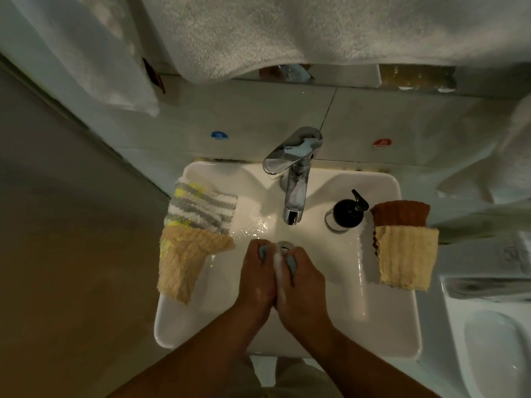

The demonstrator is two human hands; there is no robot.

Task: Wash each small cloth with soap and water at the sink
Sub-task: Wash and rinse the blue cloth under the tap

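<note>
Over the middle of the white sink [373,326], my left hand [257,278] and my right hand [301,282] are pressed together around a small grey-blue cloth [290,261]. White soap foam shows between the hands, and most of the cloth is hidden inside them. The chrome tap [294,179] stands just beyond the hands; no running water is visible. A black soap dispenser [349,211] stands on the sink's right rear. On the left rim lie a striped grey, white and yellow cloth [201,205] and a tan cloth [186,262]. On the right rim lie a brown cloth [400,212] and a yellow cloth [406,257].
Large white towels [287,33] hang above the tap. Blue [219,135] and red [382,142] stickers mark the tiled wall behind the sink. A toilet [494,340] stands to the right. The floor lies to the left.
</note>
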